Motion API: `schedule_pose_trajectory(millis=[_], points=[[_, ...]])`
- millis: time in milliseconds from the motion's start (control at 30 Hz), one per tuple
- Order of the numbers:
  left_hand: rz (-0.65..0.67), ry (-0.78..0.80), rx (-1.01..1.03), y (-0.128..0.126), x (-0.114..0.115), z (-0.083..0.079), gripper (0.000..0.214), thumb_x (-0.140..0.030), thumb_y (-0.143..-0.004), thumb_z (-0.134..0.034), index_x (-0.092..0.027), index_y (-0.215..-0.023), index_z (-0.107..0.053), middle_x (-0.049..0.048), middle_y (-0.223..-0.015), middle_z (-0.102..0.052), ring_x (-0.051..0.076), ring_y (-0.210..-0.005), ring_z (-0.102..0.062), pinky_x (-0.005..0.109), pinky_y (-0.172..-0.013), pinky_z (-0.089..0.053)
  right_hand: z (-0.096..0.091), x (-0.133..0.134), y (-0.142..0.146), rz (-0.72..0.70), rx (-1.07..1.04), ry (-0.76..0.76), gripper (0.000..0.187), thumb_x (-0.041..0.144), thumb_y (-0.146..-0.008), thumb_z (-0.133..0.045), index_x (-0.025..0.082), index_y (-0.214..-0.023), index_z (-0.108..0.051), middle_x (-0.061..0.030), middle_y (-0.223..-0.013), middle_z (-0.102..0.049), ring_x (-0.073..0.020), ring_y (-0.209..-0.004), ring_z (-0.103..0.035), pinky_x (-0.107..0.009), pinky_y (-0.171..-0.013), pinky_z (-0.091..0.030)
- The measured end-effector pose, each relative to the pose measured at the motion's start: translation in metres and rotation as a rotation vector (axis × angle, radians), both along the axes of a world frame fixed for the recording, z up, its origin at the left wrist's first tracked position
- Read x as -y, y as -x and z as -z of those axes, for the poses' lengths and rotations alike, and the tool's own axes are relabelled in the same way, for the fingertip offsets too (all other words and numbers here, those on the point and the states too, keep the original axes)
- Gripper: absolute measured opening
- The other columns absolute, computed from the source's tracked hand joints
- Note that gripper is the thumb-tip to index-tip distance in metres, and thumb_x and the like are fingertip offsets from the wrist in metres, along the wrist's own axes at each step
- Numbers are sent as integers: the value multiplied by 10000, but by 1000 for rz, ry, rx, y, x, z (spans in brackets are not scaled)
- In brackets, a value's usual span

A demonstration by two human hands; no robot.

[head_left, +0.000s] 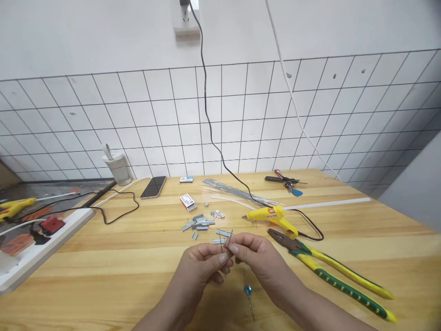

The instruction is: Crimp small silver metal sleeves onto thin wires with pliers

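In the head view, my left hand (pixel 203 264) and my right hand (pixel 255 255) meet at the front middle of the wooden table, fingertips pinched together. Upright from my left fingertips rises one thin wire piece (pixel 221 240). Another thin wire (pixel 231 235) slants up from my right fingertips; whether the two are joined is hidden by the fingers. Below my right hand lies a thin metal stem with a shiny blue piece (pixel 247 290). Just beyond the fingers are strips of staples (pixel 224 233), with a pile of more staple strips (pixel 200 222) behind.
Right: yellow glue gun (pixel 274 218), large pliers (pixel 336 269), white glue stick (pixel 330 203), keys (pixel 287 184). Behind: a bundle of metal wires (pixel 237 189), small red-and-white box (pixel 187 202), tiny round pieces (pixel 217 214). Left: phone (pixel 154 187), lidded cup (pixel 119 169), power strip (pixel 51 243).
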State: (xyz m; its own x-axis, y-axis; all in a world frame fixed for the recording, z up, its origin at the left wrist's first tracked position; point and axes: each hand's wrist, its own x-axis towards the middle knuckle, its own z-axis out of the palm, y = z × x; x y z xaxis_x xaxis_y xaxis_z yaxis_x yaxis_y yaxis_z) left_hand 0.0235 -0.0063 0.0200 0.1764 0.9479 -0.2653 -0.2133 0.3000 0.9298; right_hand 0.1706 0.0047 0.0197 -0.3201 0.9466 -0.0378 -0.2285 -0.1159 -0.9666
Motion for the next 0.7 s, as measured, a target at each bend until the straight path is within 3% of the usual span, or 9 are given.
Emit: schedule_pose_trajectory(millis=[700], points=[[-66,-48,-14,-4,2,0,218,-330,-542,-764,-137,-615,-694,26,-552,-614,100,-517,-479,219,-506,-364,1,0,3,71,43,-7,189,336,-665,-662,158,-645,-600,6,-574,-601,-132,-586,-554,-279,-632,-446]])
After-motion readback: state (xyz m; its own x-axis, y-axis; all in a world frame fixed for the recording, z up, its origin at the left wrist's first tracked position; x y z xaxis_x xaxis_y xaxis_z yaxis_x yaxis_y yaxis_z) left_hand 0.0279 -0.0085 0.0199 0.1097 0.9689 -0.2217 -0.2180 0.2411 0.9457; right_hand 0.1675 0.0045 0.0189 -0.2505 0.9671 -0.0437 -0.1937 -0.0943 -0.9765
